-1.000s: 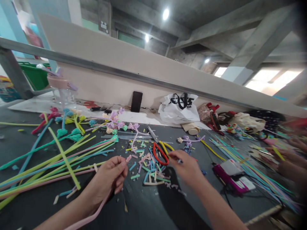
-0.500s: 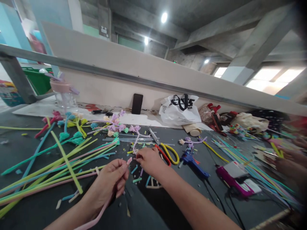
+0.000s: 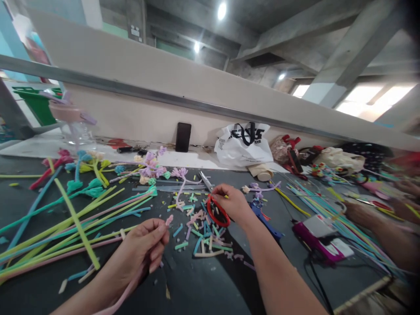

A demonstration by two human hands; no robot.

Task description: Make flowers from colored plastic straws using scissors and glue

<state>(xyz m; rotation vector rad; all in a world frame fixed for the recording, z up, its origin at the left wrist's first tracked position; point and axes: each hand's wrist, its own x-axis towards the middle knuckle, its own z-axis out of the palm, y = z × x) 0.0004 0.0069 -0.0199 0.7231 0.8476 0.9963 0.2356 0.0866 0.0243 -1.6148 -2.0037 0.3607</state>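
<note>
Right hand (image 3: 234, 204) moved right, now grasping scissors (image 3: 215, 205); left hand (image 3: 144, 247) pinches pink stem (image 3: 131, 286) over surface (image 3: 197, 288).

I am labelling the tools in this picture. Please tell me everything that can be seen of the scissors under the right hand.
The scissors lie flat on the dark table, among short cut pieces of coloured straw. One red handle loop, plastic by its look, shows plainly near the wrist; the other loop is hidden under the right hand, which rests on the handles. The grey metal blades point away toward the wall and look nearly closed. The left hand is apart from them.
</note>
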